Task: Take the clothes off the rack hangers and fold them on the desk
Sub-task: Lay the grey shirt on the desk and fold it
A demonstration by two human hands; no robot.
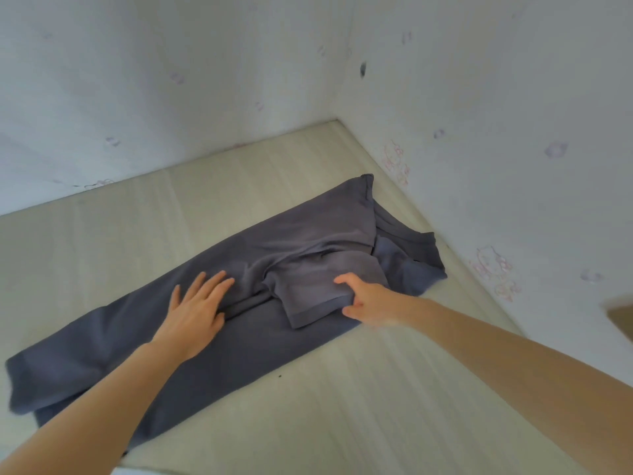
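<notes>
Grey T-shirt (205,323) lying on the bench (359,406), long axis running from collar at the wall corner toward the near-left hem. Right hand (366,303) pinches the folded-in sleeve (308,296); left hand (195,313) presses flat, open, hemward of it.

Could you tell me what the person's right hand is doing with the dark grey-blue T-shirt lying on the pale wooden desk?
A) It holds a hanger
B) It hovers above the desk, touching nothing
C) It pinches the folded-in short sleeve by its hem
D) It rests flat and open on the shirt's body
C: the right hand grips the hem of the short sleeve of the dark grey-blue T-shirt, thumb on top, while the left hand lies flat on the shirt.
</notes>
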